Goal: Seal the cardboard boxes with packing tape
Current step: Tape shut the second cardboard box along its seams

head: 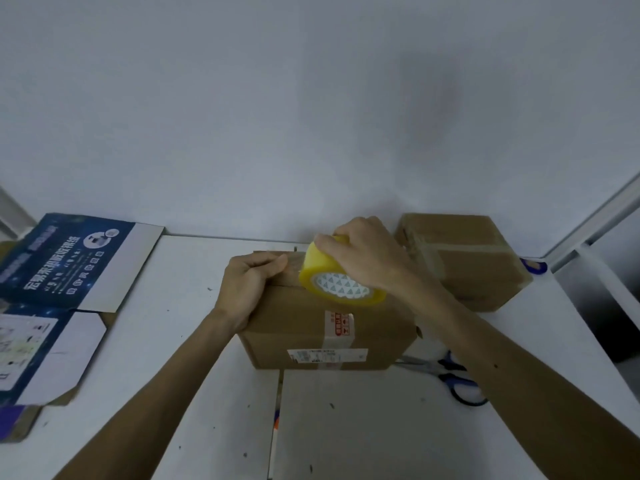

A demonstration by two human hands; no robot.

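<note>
Head view: in the centre of the frame a brown cardboard box sits on the white worktop. The left hand grips its upper left end with curled fingers. The right hand grips a yellow packing tape roll standing on the box top. This seam looks only partly taped, with nothing cut. At upper right, a second box already carries tape and seems sealed. Blue-handled scissors lie at lower right.

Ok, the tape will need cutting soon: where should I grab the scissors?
By the blue handles, coming from the right: the scissors lie flat on the table beside the box, blades pointing at it and handles away.
</note>
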